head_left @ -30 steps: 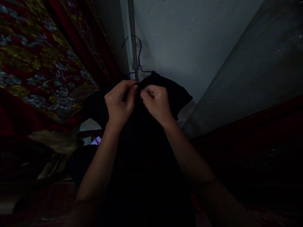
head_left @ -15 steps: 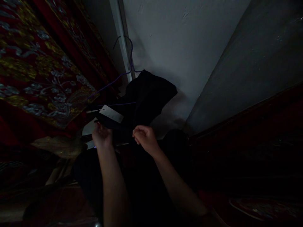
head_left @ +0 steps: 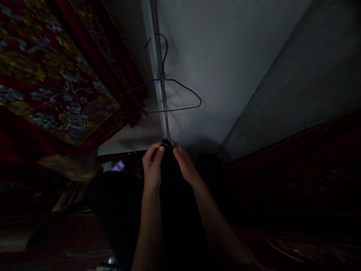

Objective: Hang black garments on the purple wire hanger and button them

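Right now your left hand (head_left: 152,163) and right hand (head_left: 186,163) are close together, each pinching the gathered top edge of a black cloth (head_left: 171,165). That cloth sits low in front of you, below the purple wire hanger (head_left: 163,75), which hangs at a narrow metal strip (head_left: 157,64) on the pale wall (head_left: 214,49). How far the cloth reaches down you can't tell, since it merges with your dark clothes.

To your left, a red curtain (head_left: 63,77) thick with gold and silver embroidery crowds in, and the hanger's left end gets lost against its lower edge. Below the curtain juts a piece of wood (head_left: 73,167). A grey panel (head_left: 296,75) slants along your right, with dark red fabric (head_left: 332,146) under it. Beyond your left knee (head_left: 115,199) lies a small card (head_left: 117,166) (white with a pinkish-purple patch); its print is broken into blocks and can't be read.
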